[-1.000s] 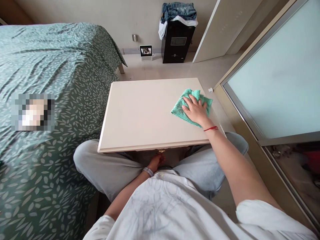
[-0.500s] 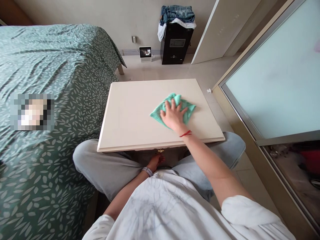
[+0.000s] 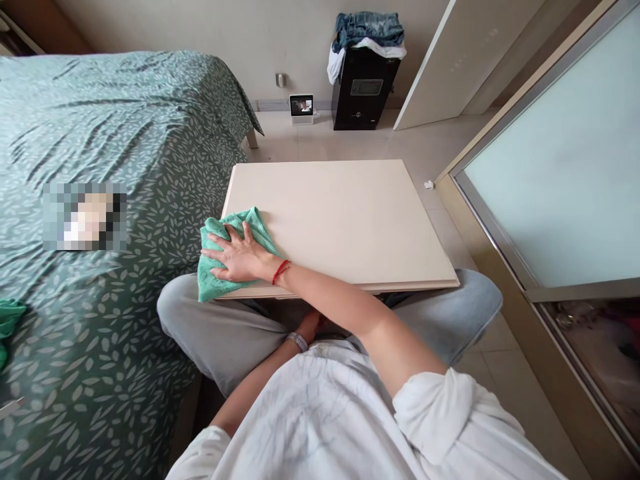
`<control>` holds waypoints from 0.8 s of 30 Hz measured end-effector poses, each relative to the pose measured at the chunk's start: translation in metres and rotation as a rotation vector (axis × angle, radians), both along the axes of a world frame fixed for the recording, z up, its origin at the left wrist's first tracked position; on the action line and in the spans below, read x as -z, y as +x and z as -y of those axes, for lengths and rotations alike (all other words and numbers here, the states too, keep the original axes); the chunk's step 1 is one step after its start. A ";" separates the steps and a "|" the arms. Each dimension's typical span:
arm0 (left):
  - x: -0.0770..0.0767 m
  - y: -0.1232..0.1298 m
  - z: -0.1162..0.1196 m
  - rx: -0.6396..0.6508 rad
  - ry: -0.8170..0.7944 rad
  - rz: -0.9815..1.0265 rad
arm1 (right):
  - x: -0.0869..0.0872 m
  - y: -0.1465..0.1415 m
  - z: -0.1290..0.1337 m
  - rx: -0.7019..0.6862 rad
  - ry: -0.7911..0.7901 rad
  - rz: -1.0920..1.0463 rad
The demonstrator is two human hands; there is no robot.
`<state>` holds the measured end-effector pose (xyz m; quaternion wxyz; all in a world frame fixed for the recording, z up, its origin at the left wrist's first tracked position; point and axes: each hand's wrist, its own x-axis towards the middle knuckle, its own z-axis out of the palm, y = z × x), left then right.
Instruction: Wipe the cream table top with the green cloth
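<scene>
A cream rectangular tabletop (image 3: 340,220) lies across in front of me, between my bent knees. My right hand (image 3: 240,257), with a red string at the wrist, is spread flat on a green cloth (image 3: 217,283) at the tabletop's near left corner. Part of the cloth hangs over the left edge. Below the front edge is my left hand (image 3: 311,325), near my lap, with a light band on its wrist. Its fingers are mostly hidden by shadow and my right forearm.
A bed (image 3: 150,133) with a green leaf-patterned sheet stands at the left. Ahead are a small screen (image 3: 302,108) and a black cabinet (image 3: 363,100) topped with jeans (image 3: 370,30). A frosted sliding panel (image 3: 560,167) runs along the right.
My right hand and the green cloth have moved left across the tabletop, from its right half to the near left corner. The view has shifted slightly left.
</scene>
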<state>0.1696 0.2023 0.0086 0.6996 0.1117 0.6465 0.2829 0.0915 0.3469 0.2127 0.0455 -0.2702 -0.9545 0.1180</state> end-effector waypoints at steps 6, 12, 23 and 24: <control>-0.009 0.004 -0.002 -0.035 -0.105 0.010 | 0.010 0.087 -0.022 -0.079 -0.020 -0.019; -0.016 0.004 -0.003 -0.018 -0.126 0.028 | 0.009 0.224 -0.038 0.360 -0.032 0.061; -0.010 0.004 -0.001 0.011 -0.128 0.019 | 0.023 0.362 0.022 1.264 0.078 0.051; -0.009 0.004 -0.001 0.011 -0.128 0.017 | 0.023 0.357 0.028 1.315 0.082 0.044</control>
